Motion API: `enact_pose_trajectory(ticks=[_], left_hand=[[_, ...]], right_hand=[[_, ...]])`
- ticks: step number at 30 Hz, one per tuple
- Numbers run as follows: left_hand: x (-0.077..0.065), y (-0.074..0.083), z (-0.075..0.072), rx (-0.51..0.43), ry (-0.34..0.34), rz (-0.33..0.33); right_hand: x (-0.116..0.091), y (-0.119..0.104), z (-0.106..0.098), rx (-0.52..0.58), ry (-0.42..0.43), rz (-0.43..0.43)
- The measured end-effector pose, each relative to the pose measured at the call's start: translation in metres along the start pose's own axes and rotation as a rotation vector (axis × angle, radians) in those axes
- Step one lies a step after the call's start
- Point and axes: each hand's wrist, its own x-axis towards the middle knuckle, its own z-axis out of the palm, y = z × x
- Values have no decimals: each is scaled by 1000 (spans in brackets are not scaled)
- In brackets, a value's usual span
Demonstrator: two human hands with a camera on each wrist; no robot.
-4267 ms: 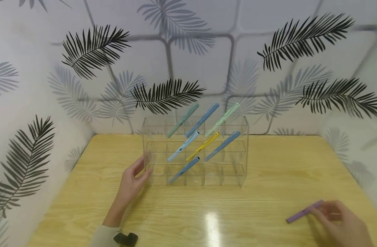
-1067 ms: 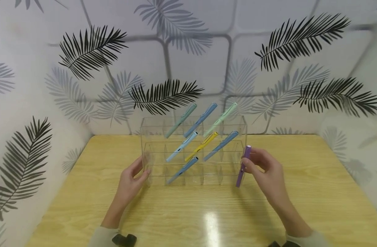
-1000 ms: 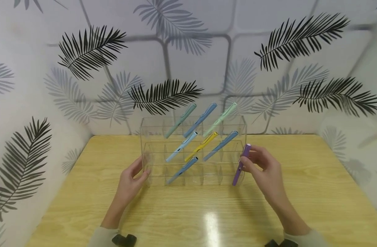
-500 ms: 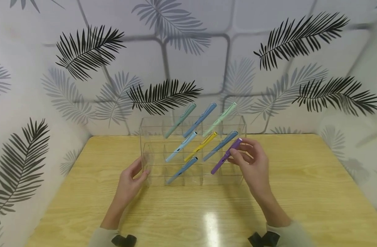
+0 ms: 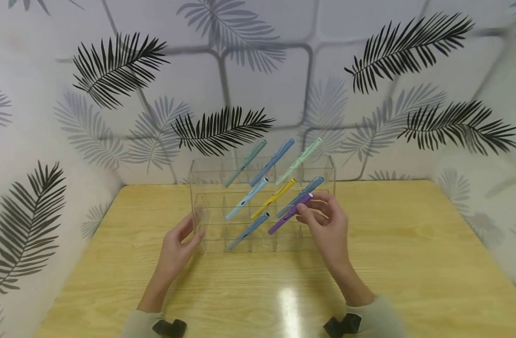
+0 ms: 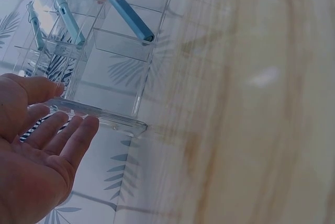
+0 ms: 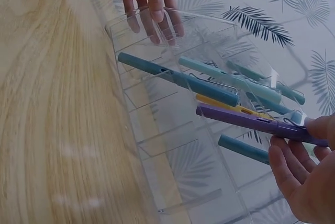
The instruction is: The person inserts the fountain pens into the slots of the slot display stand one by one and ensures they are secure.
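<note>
A clear tiered pen rack (image 5: 210, 223) stands on the table. My left hand (image 5: 179, 245) holds its left side panel, thumb inside and fingers outside, as the left wrist view shows. My right hand (image 5: 328, 231) pinches a purple pen (image 5: 282, 222) by its capped end, tilted in front of the rack's right half. In the right wrist view the purple pen (image 7: 235, 118) lies across a yellow pen (image 7: 251, 110). The bottom tier bears one blue pen (image 5: 248, 231), left of the purple pen's tip. Whether the purple pen touches the rack cannot be told.
On the top tier lean a teal pen (image 5: 246, 162), a blue pen (image 5: 272, 161) and a mint pen (image 5: 299, 161). The middle tier bears a light blue pen (image 5: 247, 199), the yellow pen and a darker blue pen (image 5: 316, 184). A leaf-patterned wall (image 5: 266, 84) rises behind the wooden table (image 5: 410, 263).
My right hand has brought the purple pen from the table's right side to the rack, then leftward along its front, tilting the pen. My left hand stays on the rack.
</note>
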Motion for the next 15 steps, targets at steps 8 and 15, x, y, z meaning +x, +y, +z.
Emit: enact_pose_trajectory(ticks=[8,15], left_hand=[[0,-1,0,12,1,17],[3,-2,-1,16,-4,35]], right_hand=[[-9,7,10,-76,-1,2],[-11,17,19,-147,-4,2]])
